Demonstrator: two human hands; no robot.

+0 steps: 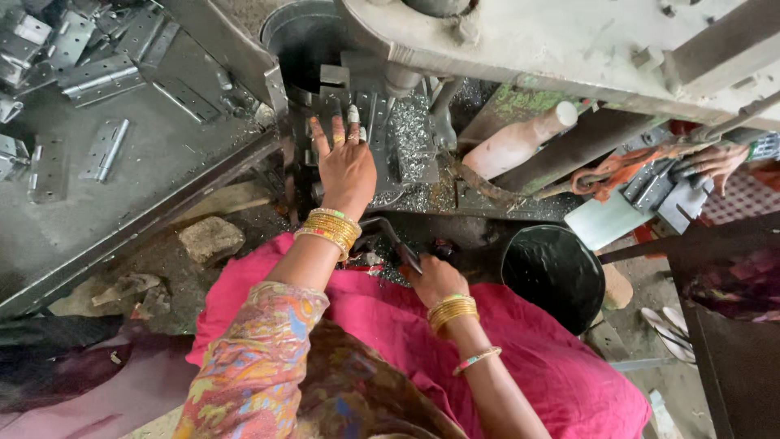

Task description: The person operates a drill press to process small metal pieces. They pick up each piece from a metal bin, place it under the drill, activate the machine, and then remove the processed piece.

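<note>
Far left, a grey sheet-metal surface [122, 195] carries a heap of flat silver steel hinges [73, 49], with a few loose ones lying apart nearer the edge. Below its rim, rough grey stones [210, 237] lie on the dirt floor.

Centre top, a grey round metal drum [302, 36] sits behind the dark steel die block of a press [382, 134], strewn with bright metal shavings [413, 134]. The heavy pale press frame [561, 49] overhangs everything and blocks the view of what lies deeper on the die.

Left hand [345, 167]: fingers spread flat, pressed down on a small silver perforated hinge plate [367, 110] that lies on the die block. Open grip, nothing enclosed, fingertips touching the plate. A pale fingertip cover shows on one finger. Gold bangles at the wrist.

Right hand [435, 280]: lower, over the pink cloth in the lap, grip closed round the end of a dark bent metal lever [390, 236]. Bangles here too.

Right of centre, a pinkish plastic bottle [520, 142] lies tilted under the frame. A black round bucket [554, 275] stands just beside the right hand. Far right, another person's hand [719, 162] rests on grey metal pieces, near an orange cord [617, 171].
</note>
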